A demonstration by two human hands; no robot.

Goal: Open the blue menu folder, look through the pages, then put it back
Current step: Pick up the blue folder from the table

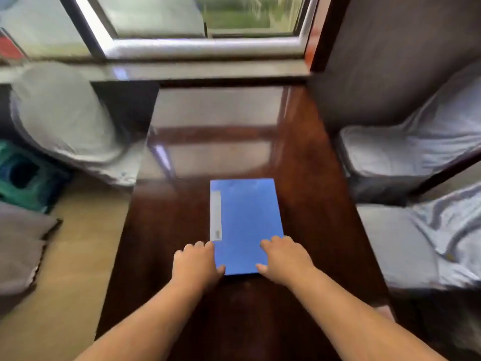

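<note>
The blue menu folder (247, 220) lies closed and flat on the dark glossy wooden table (307, 178), its long side pointing away from me, with a pale label strip along its left edge. My left hand (196, 264) grips the folder's near left corner, thumb on the cover. My right hand (283, 259) holds the near right corner, fingers lying on the cover and thumb at the near edge.
Chairs with white covers stand on the right (406, 152) and at the left (62, 118). A green crate (23, 178) sits on the floor at the left. A window (203, 24) and its sill close off the table's far end.
</note>
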